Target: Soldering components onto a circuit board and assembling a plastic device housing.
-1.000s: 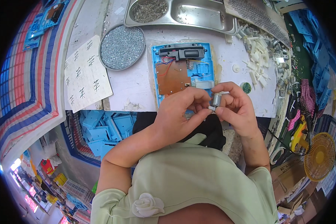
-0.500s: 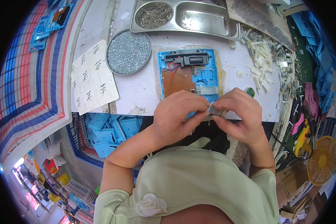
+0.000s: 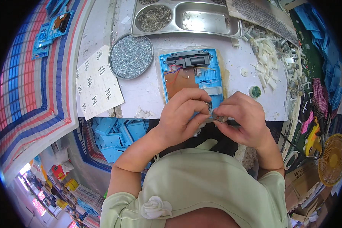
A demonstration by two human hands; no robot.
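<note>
A blue plastic casing lies open-side up on the table, holding a brown circuit board, a black mechanism and thin red and blue wires. Over its near edge my two hands work close together. My left hand pinches a small dark, curved piece between thumb and fingers; its kind is unclear. Between the thumb and fingertips of my right hand is a small greyish metal piece, partly covered by the fingers. A narrow gap separates the fingertips of both hands.
A round dish of small screws stands left of the casing, beside a handwritten sheet. Behind is a steel compartment tray. White plastic parts and a small green-topped round container are at right. Blue casings fill a bin below.
My hands have drawn slightly apart at the fingertips, and the dark piece in my left fingers now shows. The metal piece has tilted in my right hand. The whole view has shifted a little.
</note>
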